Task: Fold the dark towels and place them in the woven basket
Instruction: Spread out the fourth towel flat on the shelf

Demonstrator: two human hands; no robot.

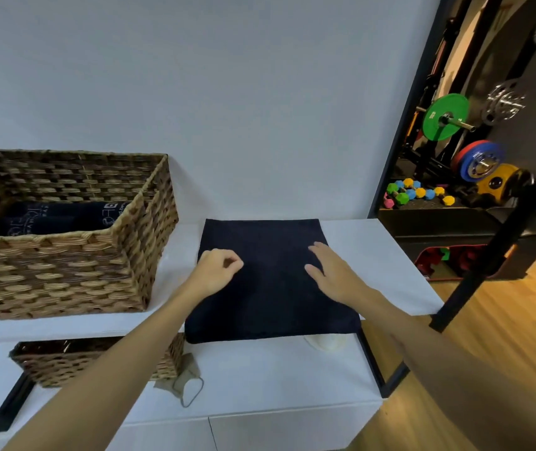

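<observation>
A dark navy towel [271, 301] lies folded flat on the white upper shelf [383, 265], its front edge hanging slightly over the shelf's lip. My left hand [216, 270] hovers over the towel's left edge with fingers curled and thumb meeting the forefinger; whether it pinches cloth I cannot tell. My right hand [328, 271] lies flat on the towel's right half, fingers straight. The large woven basket [65, 278] stands to the left on the same shelf. Folded dark towels with pale print [61, 216] lie inside it.
A smaller woven basket [65, 362] sits on the lower white shelf [260, 372], with a beige face mask [185, 382] beside it and a pale object [325, 343] under the towel's edge. A black frame post [475, 265] and gym weights [445, 117] stand to the right.
</observation>
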